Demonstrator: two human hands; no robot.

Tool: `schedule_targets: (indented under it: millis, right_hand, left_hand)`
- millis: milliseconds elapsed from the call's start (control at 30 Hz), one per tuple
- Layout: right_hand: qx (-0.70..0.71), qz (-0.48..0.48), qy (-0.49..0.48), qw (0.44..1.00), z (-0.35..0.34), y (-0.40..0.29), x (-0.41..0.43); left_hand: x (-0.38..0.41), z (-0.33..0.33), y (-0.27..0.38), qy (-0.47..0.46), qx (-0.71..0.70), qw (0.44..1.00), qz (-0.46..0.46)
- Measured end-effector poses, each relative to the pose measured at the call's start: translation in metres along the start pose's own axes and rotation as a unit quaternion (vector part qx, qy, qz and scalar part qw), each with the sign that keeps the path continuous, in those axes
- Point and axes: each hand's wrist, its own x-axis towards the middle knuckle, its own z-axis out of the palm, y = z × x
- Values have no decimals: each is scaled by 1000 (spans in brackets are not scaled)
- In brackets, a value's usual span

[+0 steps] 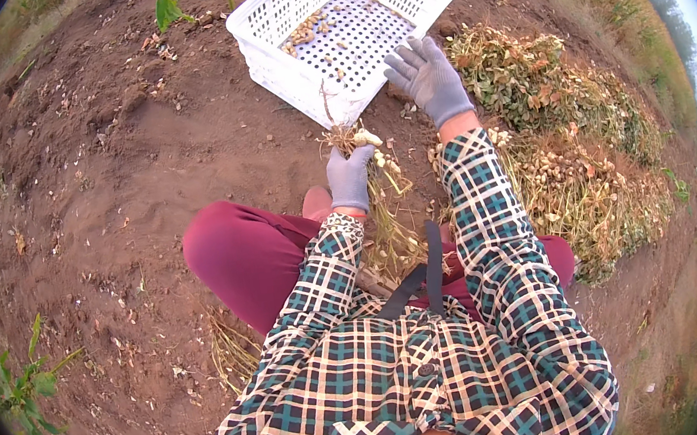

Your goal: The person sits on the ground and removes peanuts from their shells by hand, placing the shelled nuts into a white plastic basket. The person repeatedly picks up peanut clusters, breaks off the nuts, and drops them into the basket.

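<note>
My left hand [351,178], in a grey glove, grips a dried peanut plant [385,195] near its roots. Pale pods cling around the roots, and the stalks trail down toward my lap. My right hand [428,80], gloved too, is held beside the near right rim of a white plastic crate [280,85]. Its fingers are spread and no object shows in it, though the palm is turned away from view. Inside the crate lie loose peanuts [304,29], mostly along the left side of the perforated floor.
A long heap of pulled peanut plants [577,170], leaves and pods mixed, lies to my right. Bare brown soil [119,161] spreads to the left. Green weeds [33,386] grow at lower left, and a leafy plant [171,4] stands beyond the crate. Dry stalks [231,349] lie by my left leg.
</note>
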Motion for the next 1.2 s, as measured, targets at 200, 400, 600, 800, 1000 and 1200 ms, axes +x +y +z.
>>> schedule_targets:
  millis: [200,400,600,800,1000,1200]
  right_hand:
    - [-313,63,-68,945,-55,68,-164]
    - [-543,97,34,834,-45,110,-200]
    - [-640,102,35,761,-33,110,-215]
    - [-394,27,57,917,-74,33,-255]
    - [-170,-109,142,969,-83,33,-246]
    - [-19,-65,-44,997,-52,51,-210]
  left_hand:
    - [-21,23,4,-125,39,991,9]
    - [-38,32,-6,-111,412,898,108]
    - [-44,38,-6,-164,264,950,13]
    - [-56,36,22,-265,76,956,-98]
    - [-80,41,23,-320,-40,934,-153]
    - [-75,20,23,-320,21,936,-144]
